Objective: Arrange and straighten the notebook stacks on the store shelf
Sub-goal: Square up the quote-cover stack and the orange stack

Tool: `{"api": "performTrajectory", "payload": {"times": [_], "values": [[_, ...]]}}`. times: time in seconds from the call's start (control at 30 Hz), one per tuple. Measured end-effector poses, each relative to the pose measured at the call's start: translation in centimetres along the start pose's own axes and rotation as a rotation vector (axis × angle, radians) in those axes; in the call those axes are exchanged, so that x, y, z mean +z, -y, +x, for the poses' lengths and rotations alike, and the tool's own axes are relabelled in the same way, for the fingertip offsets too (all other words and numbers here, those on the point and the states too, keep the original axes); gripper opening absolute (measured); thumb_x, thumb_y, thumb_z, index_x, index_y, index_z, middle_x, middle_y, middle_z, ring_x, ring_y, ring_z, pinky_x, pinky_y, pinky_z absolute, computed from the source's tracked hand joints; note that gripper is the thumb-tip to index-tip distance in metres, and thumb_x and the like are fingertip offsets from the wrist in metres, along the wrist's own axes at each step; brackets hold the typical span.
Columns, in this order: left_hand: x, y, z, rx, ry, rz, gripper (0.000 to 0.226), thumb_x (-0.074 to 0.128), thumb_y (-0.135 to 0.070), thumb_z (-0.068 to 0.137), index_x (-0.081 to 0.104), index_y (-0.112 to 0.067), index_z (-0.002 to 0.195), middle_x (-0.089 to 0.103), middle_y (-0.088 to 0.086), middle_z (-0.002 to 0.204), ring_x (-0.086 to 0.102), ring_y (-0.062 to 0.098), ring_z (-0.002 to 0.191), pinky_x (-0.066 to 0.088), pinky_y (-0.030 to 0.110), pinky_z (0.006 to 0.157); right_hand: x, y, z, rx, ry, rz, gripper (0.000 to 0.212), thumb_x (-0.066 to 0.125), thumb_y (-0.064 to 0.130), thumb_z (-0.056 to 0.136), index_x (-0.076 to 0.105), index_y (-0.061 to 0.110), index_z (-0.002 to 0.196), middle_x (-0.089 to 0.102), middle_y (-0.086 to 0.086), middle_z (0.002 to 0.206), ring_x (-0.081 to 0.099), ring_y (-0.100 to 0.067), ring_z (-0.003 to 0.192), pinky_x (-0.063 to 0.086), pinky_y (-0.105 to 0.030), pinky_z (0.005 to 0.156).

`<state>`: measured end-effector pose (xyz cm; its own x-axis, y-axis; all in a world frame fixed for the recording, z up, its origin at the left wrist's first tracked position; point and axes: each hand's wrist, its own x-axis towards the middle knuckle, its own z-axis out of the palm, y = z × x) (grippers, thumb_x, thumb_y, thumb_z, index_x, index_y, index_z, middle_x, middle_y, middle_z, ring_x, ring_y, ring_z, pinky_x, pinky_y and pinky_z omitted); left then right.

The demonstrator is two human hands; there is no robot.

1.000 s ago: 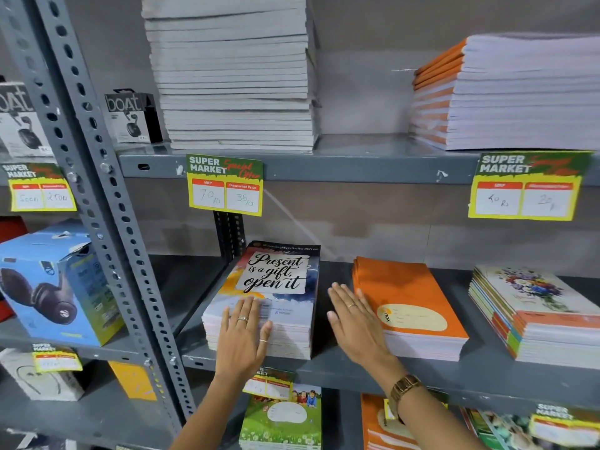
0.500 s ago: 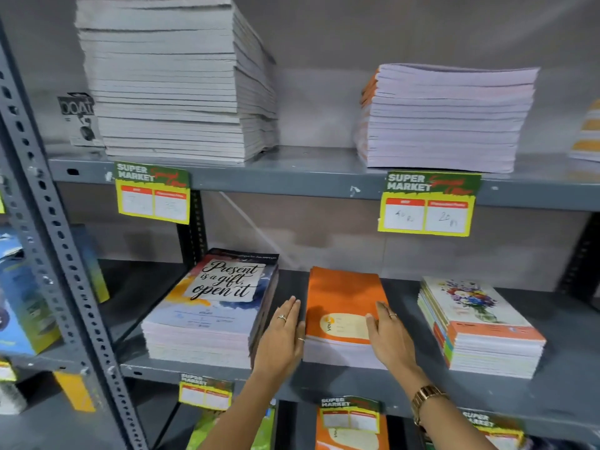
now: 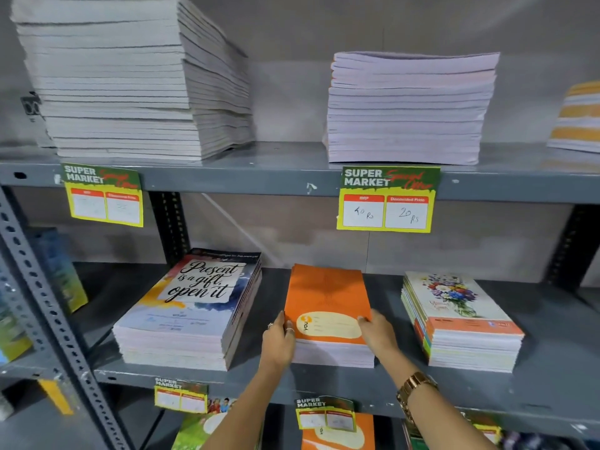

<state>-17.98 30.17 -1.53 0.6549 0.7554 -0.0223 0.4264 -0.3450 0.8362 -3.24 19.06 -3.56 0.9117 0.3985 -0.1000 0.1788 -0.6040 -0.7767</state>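
Note:
A stack of orange notebooks [image 3: 328, 293] lies in the middle of the grey metal shelf [image 3: 266, 381]. My left hand [image 3: 279, 342] presses flat against the stack's left side. My right hand [image 3: 378, 332] grips its right front corner, fingers over the top cover. To the left lies a stack with a "Present is a gift, open it" cover [image 3: 191, 306], slightly askew. A floral-cover stack [image 3: 457, 319] lies to the right.
The upper shelf carries a tall leaning white stack [image 3: 130, 79], a shorter white stack [image 3: 409, 108] and an orange-striped stack [image 3: 581, 118] at the right edge. Price tags [image 3: 386, 199] hang from shelf edges. A perforated upright [image 3: 48, 319] stands at left. More notebooks lie below.
Both hands moved from the "Present is a gift" stack to the orange stack and now clasp its two sides. The view shifted right and closer.

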Motion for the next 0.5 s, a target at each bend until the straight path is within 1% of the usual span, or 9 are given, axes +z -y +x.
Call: {"api": "performTrajectory", "payload": {"times": [0.1, 0.17, 0.3, 0.37, 0.4, 0.43, 0.47, 0.5], "values": [[0.0, -0.2, -0.1, -0.011, 0.005, 0.011, 0.042, 0.03, -0.016, 0.1, 0.03, -0.004, 0.14, 0.049, 0.014, 0.137, 0.049, 0.028, 0.124, 0.039, 0.036, 0.104, -0.1, 0.0, 0.1, 0.004, 0.012, -0.04, 0.022, 0.039, 0.022, 0.099, 0.05, 0.006, 0.108, 0.058, -0.008, 0.093, 0.06, -0.022, 0.081, 0.046, -0.03, 0.065], [0.0, -0.3, -0.1, -0.013, 0.007, 0.02, 0.042, 0.031, -0.014, 0.1, 0.028, -0.004, 0.141, 0.048, 0.014, 0.138, 0.048, 0.028, 0.125, 0.038, 0.037, 0.105, 0.0, 0.0, 0.1, 0.002, 0.017, -0.065, 0.025, 0.038, 0.023, 0.099, 0.05, 0.005, 0.112, 0.057, -0.007, 0.092, 0.059, -0.022, 0.081, 0.045, -0.029, 0.065], [0.1, -0.1, 0.1, -0.023, 0.031, 0.03, 0.042, 0.031, -0.016, 0.1, 0.028, -0.007, 0.141, 0.048, 0.012, 0.139, 0.049, 0.027, 0.125, 0.04, 0.038, 0.104, 0.0, -0.2, 0.0, -0.012, 0.023, -0.093, 0.03, 0.036, 0.027, 0.1, 0.048, 0.006, 0.117, 0.06, -0.009, 0.098, 0.062, -0.025, 0.088, 0.051, -0.033, 0.073], [0.2, 0.2, 0.1, -0.004, 0.037, 0.048, 0.041, 0.031, -0.022, 0.1, 0.031, -0.009, 0.139, 0.049, 0.011, 0.137, 0.051, 0.026, 0.122, 0.043, 0.037, 0.102, 0.0, -0.2, -0.4, -0.015, 0.043, -0.121, 0.034, 0.034, 0.029, 0.1, 0.043, 0.006, 0.124, 0.062, -0.012, 0.109, 0.064, -0.024, 0.092, 0.054, -0.033, 0.077], [0.2, 0.3, -0.1, 0.01, 0.03, 0.068, 0.041, 0.03, -0.025, 0.1, 0.031, -0.01, 0.138, 0.049, 0.01, 0.137, 0.051, 0.025, 0.122, 0.043, 0.037, 0.101, -0.1, -0.2, -0.7, -0.018, 0.05, -0.15, 0.039, 0.033, 0.032, 0.1, 0.04, 0.006, 0.129, 0.06, -0.013, 0.118, 0.063, -0.025, 0.099, 0.055, -0.034, 0.082], [0.4, 0.6, -0.1, 0.027, 0.009, 0.088, 0.042, 0.029, -0.028, 0.1, 0.03, -0.01, 0.139, 0.047, 0.01, 0.139, 0.049, 0.025, 0.124, 0.043, 0.037, 0.102, -0.2, -0.3, -0.9, -0.031, 0.025, -0.195, 0.045, 0.033, 0.034, 0.1, 0.035, 0.006, 0.136, 0.055, -0.014, 0.13, 0.059, -0.027, 0.11, 0.053, -0.037, 0.09], [0.4, 0.7, -0.3, 0.046, -0.03, 0.101, 0.046, 0.029, -0.031, 0.1, 0.027, -0.011, 0.141, 0.042, 0.009, 0.144, 0.044, 0.025, 0.129, 0.041, 0.037, 0.104, -0.2, -0.2, -1.3, -0.055, -0.025, -0.249, 0.052, 0.034, 0.036, 0.099, 0.029, 0.007, 0.142, 0.044, -0.014, 0.143, 0.051, -0.029, 0.124, 0.048, -0.039, 0.099], [0.4, 0.8, -0.4, 0.076, -0.072, 0.114, 0.049, 0.029, -0.033, 0.099, 0.023, -0.012, 0.143, 0.035, 0.008, 0.149, 0.037, 0.025, 0.135, 0.038, 0.037, 0.106, -0.4, 0.1, -1.8, -0.103, -0.095, -0.295, 0.055, 0.035, 0.037, 0.099, 0.025, 0.008, 0.145, 0.033, -0.012, 0.151, 0.039, -0.029, 0.134, 0.041, -0.04, 0.106]]}}
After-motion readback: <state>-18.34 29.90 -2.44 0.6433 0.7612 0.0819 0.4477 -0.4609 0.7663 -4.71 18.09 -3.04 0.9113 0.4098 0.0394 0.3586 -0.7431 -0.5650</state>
